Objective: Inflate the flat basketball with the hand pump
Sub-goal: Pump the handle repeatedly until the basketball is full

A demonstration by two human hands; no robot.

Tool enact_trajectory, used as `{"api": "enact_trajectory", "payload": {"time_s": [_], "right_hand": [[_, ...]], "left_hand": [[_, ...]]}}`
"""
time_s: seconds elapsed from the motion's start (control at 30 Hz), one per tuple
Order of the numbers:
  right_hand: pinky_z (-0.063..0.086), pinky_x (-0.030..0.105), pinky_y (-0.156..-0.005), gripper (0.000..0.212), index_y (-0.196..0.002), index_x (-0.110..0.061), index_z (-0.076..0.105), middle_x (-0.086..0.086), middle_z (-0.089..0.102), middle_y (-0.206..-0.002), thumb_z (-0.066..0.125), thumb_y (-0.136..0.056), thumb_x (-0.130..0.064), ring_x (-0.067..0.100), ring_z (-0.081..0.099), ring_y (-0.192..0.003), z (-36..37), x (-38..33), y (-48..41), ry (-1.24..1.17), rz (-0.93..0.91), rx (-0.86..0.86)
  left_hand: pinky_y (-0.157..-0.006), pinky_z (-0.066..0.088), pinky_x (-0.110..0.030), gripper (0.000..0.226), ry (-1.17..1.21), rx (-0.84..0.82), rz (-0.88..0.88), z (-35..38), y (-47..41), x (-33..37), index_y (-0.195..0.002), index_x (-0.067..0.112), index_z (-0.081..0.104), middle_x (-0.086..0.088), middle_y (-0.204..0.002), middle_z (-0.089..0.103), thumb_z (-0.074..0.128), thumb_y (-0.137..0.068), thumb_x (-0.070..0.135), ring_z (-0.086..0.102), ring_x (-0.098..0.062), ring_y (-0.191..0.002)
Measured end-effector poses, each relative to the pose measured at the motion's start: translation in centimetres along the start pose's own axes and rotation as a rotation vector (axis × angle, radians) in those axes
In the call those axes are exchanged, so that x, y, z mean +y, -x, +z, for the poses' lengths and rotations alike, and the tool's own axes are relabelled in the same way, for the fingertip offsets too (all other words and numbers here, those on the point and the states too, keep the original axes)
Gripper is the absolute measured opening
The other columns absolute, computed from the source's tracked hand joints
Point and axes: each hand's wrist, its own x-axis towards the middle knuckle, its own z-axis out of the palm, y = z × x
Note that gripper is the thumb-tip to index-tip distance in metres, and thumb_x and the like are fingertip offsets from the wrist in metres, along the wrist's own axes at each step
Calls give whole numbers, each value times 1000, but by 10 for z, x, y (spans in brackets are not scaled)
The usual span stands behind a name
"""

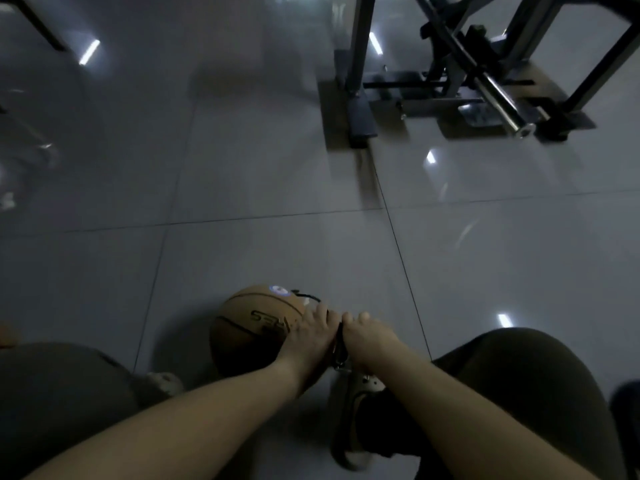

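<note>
An orange-brown basketball [254, 327] with dark lettering lies on the grey tiled floor between my knees. A thin black hose [306, 296] curves onto its top right. The hand pump [339, 348] stands upright just right of the ball, dark and mostly hidden between my hands. My left hand [308, 336] grips the left side of the pump's handle, its fingers lying over the ball's edge. My right hand [365, 336] is curled round the right side of the handle. The room is dim and details of the pump are hard to see.
My knees in dark trousers sit at lower left [59, 393] and lower right [526, 372], with a light shoe [356, 410] under the pump. A metal exercise-machine frame [460, 81] stands at the back right. A dark leg [34, 19] crosses the top left corner.
</note>
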Motion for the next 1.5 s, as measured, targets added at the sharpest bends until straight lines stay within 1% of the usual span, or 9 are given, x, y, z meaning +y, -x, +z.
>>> {"api": "enact_trajectory", "payload": {"time_s": [0.1, 0.2, 0.5, 0.67, 0.77, 0.93, 1.17, 1.37, 1.5], "right_hand": [[47, 43, -97, 53, -136, -6, 37, 17, 47, -131, 63, -92, -20, 34, 51, -118, -21, -4, 13, -25, 7, -33], [43, 40, -101, 57, -142, -2, 33, 17, 41, -137, 61, -94, -14, 34, 45, -123, -45, -11, 35, 29, -58, -80], [50, 32, -86, 49, -141, -13, 36, 10, 46, -127, 53, -95, -12, 22, 52, -96, -135, -16, 83, 20, -51, 219], [51, 39, -85, 40, -130, -13, 36, 14, 51, -121, 47, -91, -9, 33, 58, -103, -87, -8, 87, 54, -60, 148], [50, 40, -86, 41, -127, -11, 39, 15, 50, -117, 53, -89, -12, 35, 58, -103, -54, -8, 70, 24, -35, 108], [49, 43, -91, 38, -127, -8, 40, 16, 50, -121, 52, -94, -23, 36, 56, -109, -27, -7, 37, 34, -1, 44], [46, 42, -95, 48, -133, -7, 37, 17, 48, -129, 58, -93, -23, 33, 51, -116, -14, -9, 22, 49, -3, -67], [42, 40, -102, 57, -146, -7, 27, 16, 39, -140, 53, -96, -11, 34, 46, -126, -50, -14, 57, 36, -38, -116], [42, 34, -101, 40, -136, -7, 46, 12, 53, -133, 49, -97, -5, 28, 52, -120, -94, -18, 77, 20, -35, -52]], "left_hand": [[-81, 45, -40, 26, -44, -37, -21, -26, -4, 2, -120, 12, 45, -14, -120, 48, 49, -96, 19, 55, -32, -106], [-92, 42, -38, 30, -134, -30, 29, -53, 1, 2, -126, 12, 43, -12, -127, 49, 39, -96, 10, 51, -30, -117], [-65, 38, -32, 13, -11, 350, 74, -154, 6, -17, -100, 17, 47, -4, -94, 56, 51, -87, 18, 56, -26, -81], [-71, 32, -30, 26, -19, 242, 59, -108, 22, 12, -118, 11, 47, -10, -113, 52, 40, -94, 20, 52, -25, -97], [-68, 32, -29, 41, 14, 220, 30, -69, 26, 16, -117, 9, 47, -11, -110, 50, 23, -89, 27, 51, -24, -92], [-70, 44, -36, 27, 51, 179, 62, -24, 15, 4, -107, 9, 50, -13, -100, 52, 37, -86, 20, 53, -27, -84], [-83, 49, -41, 27, 73, 47, 26, -4, 13, 4, -114, 13, 40, -12, -110, 47, 41, -89, 24, 48, -25, -93], [-89, 43, -37, 30, 14, -30, 40, -44, 10, 4, -122, 13, 44, -11, -121, 51, 51, -94, 19, 52, -29, -110], [-75, 42, -35, 28, 31, 98, 103, -92, 18, -5, -115, 17, 48, -7, -110, 54, 57, -89, 17, 55, -26, -98]]}}
